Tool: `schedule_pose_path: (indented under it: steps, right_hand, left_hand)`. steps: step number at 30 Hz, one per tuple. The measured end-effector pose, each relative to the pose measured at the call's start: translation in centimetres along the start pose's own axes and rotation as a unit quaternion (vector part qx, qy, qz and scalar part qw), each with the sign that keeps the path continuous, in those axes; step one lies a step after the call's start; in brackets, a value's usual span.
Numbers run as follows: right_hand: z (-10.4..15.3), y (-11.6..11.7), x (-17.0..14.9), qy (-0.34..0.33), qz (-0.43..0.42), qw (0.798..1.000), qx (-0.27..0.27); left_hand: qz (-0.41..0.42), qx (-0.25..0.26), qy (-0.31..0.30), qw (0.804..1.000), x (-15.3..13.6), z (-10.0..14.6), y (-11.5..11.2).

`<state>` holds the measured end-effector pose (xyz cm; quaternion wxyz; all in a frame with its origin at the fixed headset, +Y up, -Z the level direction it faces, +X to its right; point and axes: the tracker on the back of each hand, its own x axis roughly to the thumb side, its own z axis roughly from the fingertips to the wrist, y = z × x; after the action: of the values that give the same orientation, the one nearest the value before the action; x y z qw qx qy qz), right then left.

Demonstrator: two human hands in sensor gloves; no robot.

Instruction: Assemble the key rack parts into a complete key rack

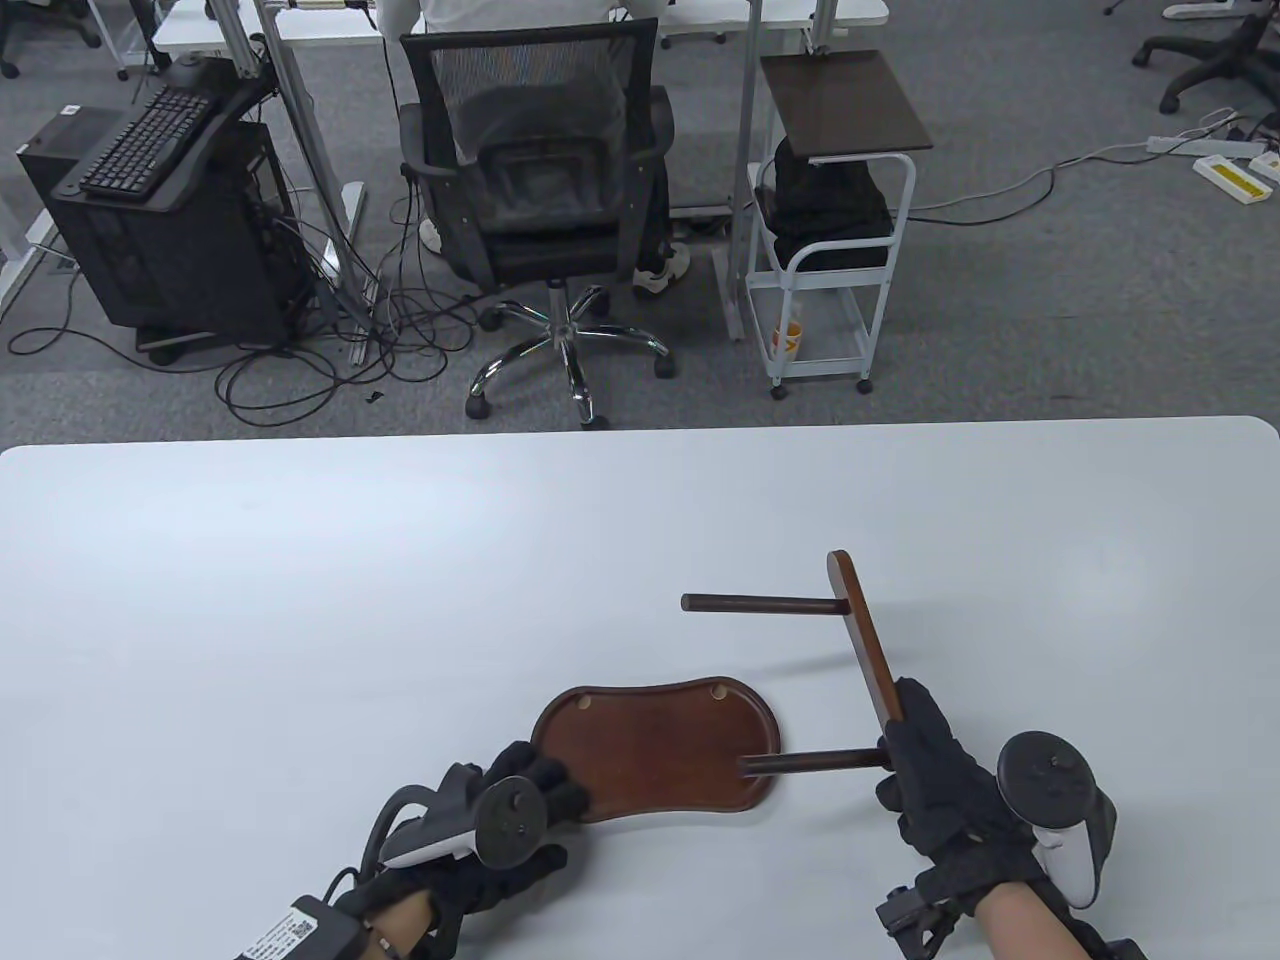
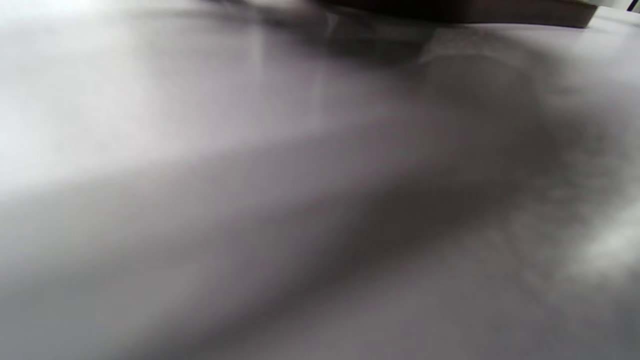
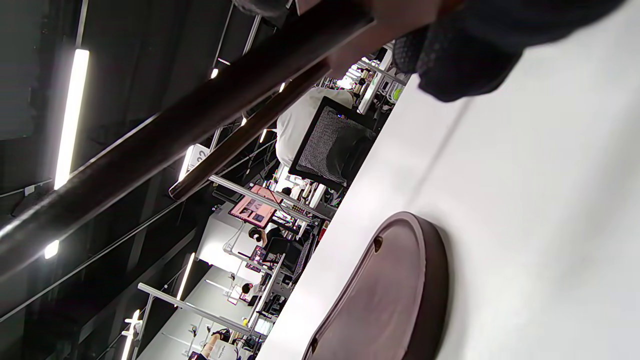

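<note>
A dark brown wooden base tray (image 1: 655, 745) with two peg holes along its far rim lies flat on the white table. My left hand (image 1: 548, 782) holds its left end, fingers over the rim. My right hand (image 1: 893, 755) grips the near end of a flat wooden crossbar (image 1: 865, 630) with two round dowels fitted into it. Both dowels point left: the far dowel (image 1: 760, 603) is over bare table and the near dowel (image 1: 810, 763) has its tip over the tray's right end. The right wrist view shows the dowels (image 3: 175, 130) raised above the tray (image 3: 395, 290) and my gloved fingers (image 3: 465, 55). The left wrist view is blurred, with only the tray's edge (image 2: 475, 12) showing.
The white table (image 1: 300, 600) has a far edge beyond which stand an office chair (image 1: 540, 190) and a small cart (image 1: 830, 240) on the floor.
</note>
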<state>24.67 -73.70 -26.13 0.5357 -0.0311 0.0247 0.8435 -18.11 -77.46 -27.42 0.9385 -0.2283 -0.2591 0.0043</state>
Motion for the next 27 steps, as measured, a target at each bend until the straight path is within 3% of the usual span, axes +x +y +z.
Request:
schedule_pose_path:
  steps: [20,24,27]
  right_hand:
    - [0.0,0.0,0.0,0.002,0.001,1.000,0.003]
    - [0.0,0.1,0.0,0.002,0.002,1.000,0.005]
    - [0.0,0.1,-0.1,0.004,0.001,1.000,0.006]
  left_hand:
    - [-0.011,-0.021,-0.035,0.999,2.1,1.2,-0.7]
    - [-0.010,-0.024,-0.038,0.999,2.1,1.2,-0.1]
    - [0.003,0.012,-0.042,0.999,1.5,1.3,1.7]
